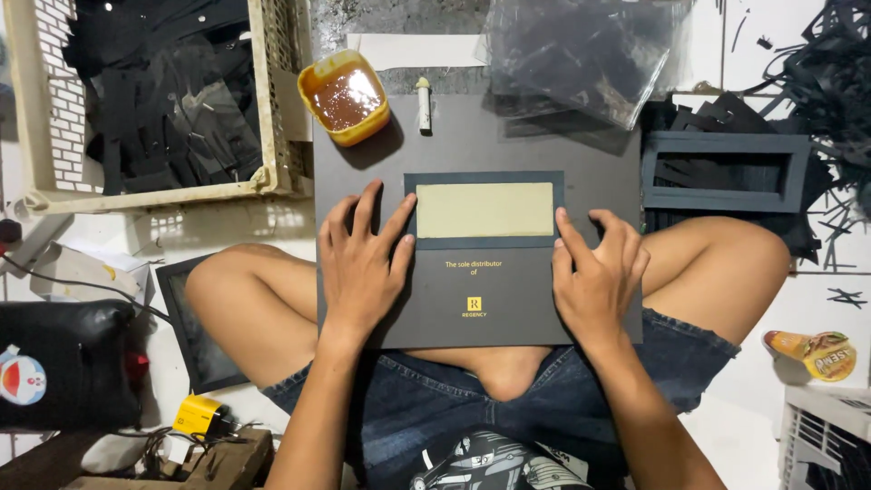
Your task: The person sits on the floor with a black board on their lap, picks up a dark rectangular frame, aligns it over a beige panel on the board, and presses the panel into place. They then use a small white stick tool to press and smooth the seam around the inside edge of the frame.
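A dark grey card board [481,163] lies across my crossed legs. On it sits a dark frame piece [484,238] with a rectangular window showing a pale tan surface [485,210]. My left hand [360,263] lies flat with fingers spread, pressing the frame's left edge. On the frame's right edge rests my right hand [594,272], with its fingers partly curled. Neither hand grips anything. Small gold print marks the board below the window.
A yellow tub of brown glue [345,95] and a small white stick [423,104] stand at the board's far edge. Clear plastic sheets [581,54] lie behind. A crate of black pieces [154,100] is far left, stacked dark frames [726,172] right, black scraps [830,73] far right.
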